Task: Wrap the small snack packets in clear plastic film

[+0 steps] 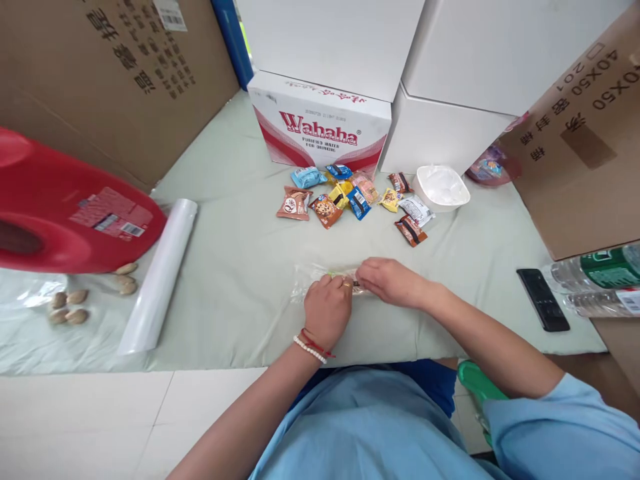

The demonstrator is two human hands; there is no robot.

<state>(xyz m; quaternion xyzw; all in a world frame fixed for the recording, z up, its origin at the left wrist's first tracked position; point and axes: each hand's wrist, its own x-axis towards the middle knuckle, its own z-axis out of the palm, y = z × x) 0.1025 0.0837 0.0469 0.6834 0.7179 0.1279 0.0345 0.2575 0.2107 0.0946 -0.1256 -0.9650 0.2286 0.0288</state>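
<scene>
On the pale green cloth in front of me lies a piece of clear plastic wrap [301, 280]. My left hand [329, 308] presses down on it with curled fingers. My right hand [391, 279] is closed at the other end, its fingertips pinching the wrap. A small packet with dark and green markings [356, 283] partly shows inside the wrap between the hands, mostly covered by my fingers. Just beyond lies a group of wrapped snacks, among them a brown packet [294, 203], a cookie packet [326, 211] and a silver packet [417, 210].
A white plastic bowl [442, 188] stands beside the snacks, before a Wahaha water carton [320, 127]. On the left are a white roll [160, 277], several brown nuts [77, 316] and a red jug [75, 200]. A black phone [543, 300] and plastic bottles [607, 269] lie right.
</scene>
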